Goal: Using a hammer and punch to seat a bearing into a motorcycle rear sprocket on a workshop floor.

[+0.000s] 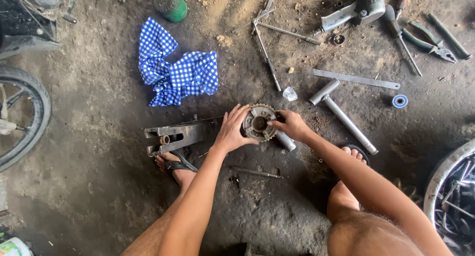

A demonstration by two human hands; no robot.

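Observation:
A toothed metal sprocket hub (259, 122) stands on the dirt floor in the middle of the head view. My left hand (231, 130) grips its left rim, fingers spread over the teeth. My right hand (291, 125) pinches at its centre opening from the right. A short metal tube (285, 140) lies just under my right hand. A grey metal bracket (174, 137) lies left of the hub, by my left foot in a sandal (177, 165).
A blue checked cloth (175, 70) lies behind. A T-shaped socket wrench (341, 113), flat metal bar (354, 79), blue bearing (400, 101), pliers (429, 43), screwdrivers and a cross wrench (267, 36) lie scattered at the back right. Wheels (29, 115) stand at the left and right (448, 186) edges.

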